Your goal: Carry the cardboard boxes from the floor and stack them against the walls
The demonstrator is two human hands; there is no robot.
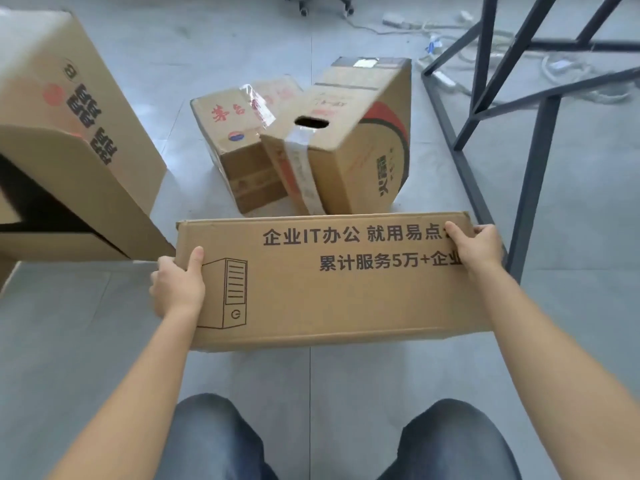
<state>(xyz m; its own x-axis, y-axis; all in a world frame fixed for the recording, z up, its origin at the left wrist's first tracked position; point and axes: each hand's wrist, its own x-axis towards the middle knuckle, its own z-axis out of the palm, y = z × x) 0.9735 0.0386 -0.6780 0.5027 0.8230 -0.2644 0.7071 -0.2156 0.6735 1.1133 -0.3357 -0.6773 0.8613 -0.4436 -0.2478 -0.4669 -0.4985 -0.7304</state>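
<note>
A long flat cardboard box point(322, 289) with black printed text and a drawing of a computer tower lies in front of me, above my knees. My left hand point(176, 285) grips its left end, thumb on the top face. My right hand point(479, 247) grips its far right corner, thumb over the text. Beyond it two more boxes lean together on the floor: a small taped box point(239, 140) with red characters and a taller box point(360, 140) with a handle slot. A large open box point(69, 140) lies on its side at the left.
A dark metal frame point(530, 188) of slanted bars stands on the floor at the right, close to my right hand. White cables and power strips point(446, 77) lie behind it. Chair casters point(322, 3) show at the top. The floor is grey tile.
</note>
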